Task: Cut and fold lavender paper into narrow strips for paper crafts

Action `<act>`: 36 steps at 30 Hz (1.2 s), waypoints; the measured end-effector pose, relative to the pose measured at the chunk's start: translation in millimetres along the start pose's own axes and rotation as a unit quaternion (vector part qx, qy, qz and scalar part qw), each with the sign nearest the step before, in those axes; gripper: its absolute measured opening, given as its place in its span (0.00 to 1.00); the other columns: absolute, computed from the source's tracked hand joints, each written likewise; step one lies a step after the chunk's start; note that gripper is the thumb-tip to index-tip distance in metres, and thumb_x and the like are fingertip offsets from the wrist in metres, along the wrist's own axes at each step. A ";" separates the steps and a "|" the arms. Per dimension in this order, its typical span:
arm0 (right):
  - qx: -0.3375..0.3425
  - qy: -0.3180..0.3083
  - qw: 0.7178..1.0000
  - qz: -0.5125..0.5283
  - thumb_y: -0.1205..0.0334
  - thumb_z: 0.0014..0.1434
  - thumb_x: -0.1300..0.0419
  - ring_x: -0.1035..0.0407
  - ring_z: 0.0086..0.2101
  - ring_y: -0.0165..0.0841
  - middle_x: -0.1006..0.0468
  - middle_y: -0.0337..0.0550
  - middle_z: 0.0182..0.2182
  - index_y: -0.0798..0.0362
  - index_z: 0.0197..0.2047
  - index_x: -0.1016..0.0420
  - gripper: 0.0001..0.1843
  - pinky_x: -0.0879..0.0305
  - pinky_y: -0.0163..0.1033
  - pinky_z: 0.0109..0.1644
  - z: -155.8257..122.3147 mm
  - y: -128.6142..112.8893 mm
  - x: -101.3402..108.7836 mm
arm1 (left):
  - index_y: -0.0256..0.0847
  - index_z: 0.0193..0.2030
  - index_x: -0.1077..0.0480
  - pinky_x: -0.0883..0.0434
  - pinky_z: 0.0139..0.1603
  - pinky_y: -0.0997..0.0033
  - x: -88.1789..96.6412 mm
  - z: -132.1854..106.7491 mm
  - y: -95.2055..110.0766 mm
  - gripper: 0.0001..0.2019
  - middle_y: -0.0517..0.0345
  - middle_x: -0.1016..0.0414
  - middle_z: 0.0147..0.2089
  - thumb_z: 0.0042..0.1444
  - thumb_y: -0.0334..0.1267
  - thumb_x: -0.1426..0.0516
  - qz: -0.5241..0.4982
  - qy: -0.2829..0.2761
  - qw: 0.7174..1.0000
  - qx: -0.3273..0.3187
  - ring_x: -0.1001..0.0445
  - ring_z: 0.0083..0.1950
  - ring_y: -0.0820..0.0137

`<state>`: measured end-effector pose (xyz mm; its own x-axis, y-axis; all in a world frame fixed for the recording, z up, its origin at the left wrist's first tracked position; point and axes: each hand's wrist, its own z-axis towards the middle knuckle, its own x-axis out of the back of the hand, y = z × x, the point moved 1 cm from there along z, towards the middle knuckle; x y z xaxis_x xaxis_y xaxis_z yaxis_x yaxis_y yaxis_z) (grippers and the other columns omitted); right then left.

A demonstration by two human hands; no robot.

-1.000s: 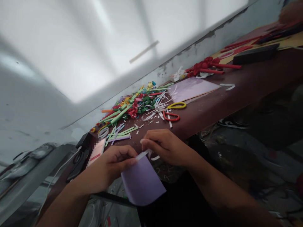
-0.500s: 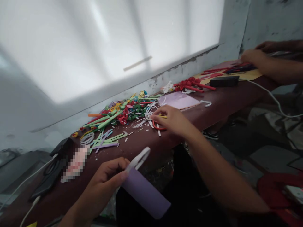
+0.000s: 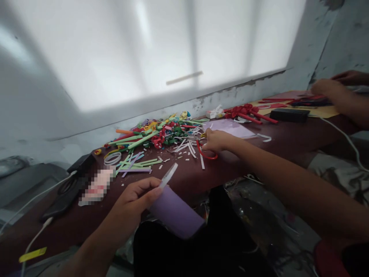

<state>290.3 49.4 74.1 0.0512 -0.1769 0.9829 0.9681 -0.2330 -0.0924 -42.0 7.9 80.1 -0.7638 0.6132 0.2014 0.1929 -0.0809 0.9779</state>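
Observation:
My left hand (image 3: 135,200) pinches a curled purple paper sheet (image 3: 175,212) with a white strip (image 3: 168,175) at its top edge, held just in front of the dark red table (image 3: 245,161). My right hand (image 3: 216,141) reaches out over the table and its fingers are closed around the scissors (image 3: 206,150), which have one red and one yellow handle loop and lie among paper scraps. The scissors' blades are hidden under the hand.
A heap of coloured paper strips and rolls (image 3: 152,136) lies behind the scissors. A flat purple sheet (image 3: 230,127) and red paper flowers (image 3: 248,112) sit further right. Another person's hands (image 3: 331,88) work at the far right. A phone and cables (image 3: 66,188) lie at left.
My right hand left the purple sheet, reached to the scissors on the table and closed on them. My left hand keeps the sheet, now alone.

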 end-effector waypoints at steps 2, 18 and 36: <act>-0.005 0.010 1.000 -0.018 0.44 0.69 0.40 0.27 0.49 0.45 0.25 0.57 0.53 0.60 0.60 0.30 0.29 0.30 0.50 0.54 -5.0 -0.8 3.3 | 0.39 0.35 0.22 0.33 0.34 0.73 2.2 1.4 2.8 0.18 0.59 0.28 0.32 0.51 0.54 0.32 0.008 0.013 1.000 -0.004 0.34 0.32 0.72; 0.041 0.016 0.999 -0.021 0.44 0.56 0.30 0.30 0.53 0.56 0.23 0.64 0.53 0.63 0.57 0.25 0.36 0.35 0.49 0.55 0.1 11.8 17.1 | 0.41 0.36 0.22 0.38 0.29 0.76 13.9 4.9 7.1 0.16 0.61 0.28 0.31 0.55 0.53 0.34 0.054 0.031 0.997 -0.034 0.35 0.29 0.75; 0.229 -0.236 0.692 0.643 0.34 0.56 0.33 0.46 0.28 0.27 0.37 0.36 0.29 0.56 0.36 0.31 0.31 0.48 0.32 0.30 -176.6 -72.2 -29.1 | 0.43 0.30 0.20 0.29 0.48 0.66 5.8 -5.9 27.0 0.14 0.51 0.20 0.51 0.56 0.51 0.35 0.138 0.049 0.982 -0.121 0.23 0.50 0.58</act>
<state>175.6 -97.4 24.0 0.9120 0.4005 0.0890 0.0194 0.1744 -0.9845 -44.9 4.7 108.0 -0.7605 0.4642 0.4541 0.2581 -0.4256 0.8673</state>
